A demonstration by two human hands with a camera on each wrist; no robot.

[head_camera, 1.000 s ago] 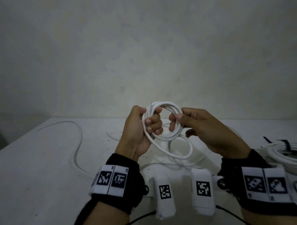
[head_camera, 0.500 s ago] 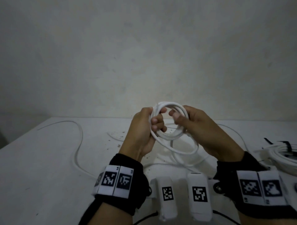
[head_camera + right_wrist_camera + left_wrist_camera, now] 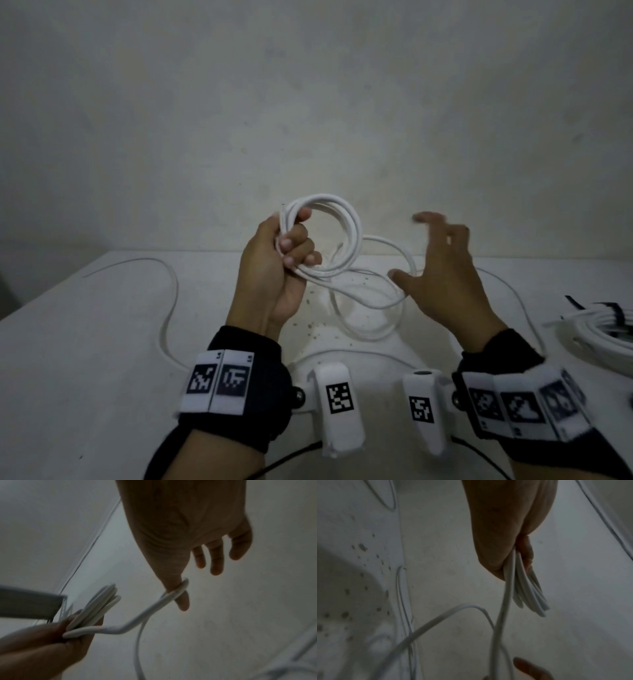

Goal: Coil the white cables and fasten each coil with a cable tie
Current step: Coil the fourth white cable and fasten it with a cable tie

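Head view: the left hand (image 3: pixel 274 270) grips the white cable coil (image 3: pixel 329 236) at the coil's nine o'clock side, fingers curled round the stacked loops and raised above the table (image 3: pixel 85 342). At three o'clock from the coil, the right hand (image 3: pixel 445 270) is spread, fingers relaxed; one loose cable strand (image 3: pixel 394 246) arcs from the coil and hooks over its thumb (image 3: pixel 181 599). Further out at three o'clock, a tied cable bundle (image 3: pixel 603 329) lies on the table.
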